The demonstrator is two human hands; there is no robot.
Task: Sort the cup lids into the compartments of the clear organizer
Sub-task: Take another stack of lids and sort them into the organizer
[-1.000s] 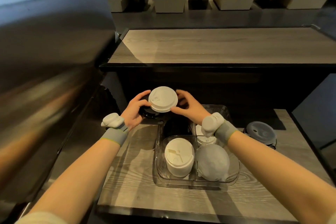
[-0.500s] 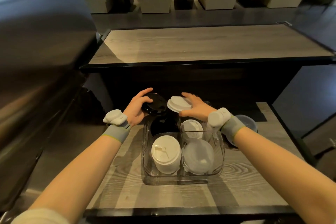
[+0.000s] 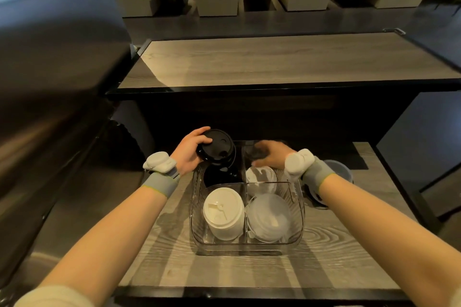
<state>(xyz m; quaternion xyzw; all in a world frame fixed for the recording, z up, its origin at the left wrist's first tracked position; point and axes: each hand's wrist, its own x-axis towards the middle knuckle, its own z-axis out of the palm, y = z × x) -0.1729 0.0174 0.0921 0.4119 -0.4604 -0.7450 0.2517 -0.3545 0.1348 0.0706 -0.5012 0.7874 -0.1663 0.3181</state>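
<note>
Grey lid (image 3: 342,174) behind right wrist, organizer (image 3: 298,209) beside it

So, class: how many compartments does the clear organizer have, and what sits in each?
4. Far left: black lids. Far right: small white lids. Near left: white lids. Near right: translucent lids. Lids lower in each stack may be hidden.

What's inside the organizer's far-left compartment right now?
Black lids fill it. The left hand holds a black lid stack above, hiding the compartment's back part and the lid count.
</note>
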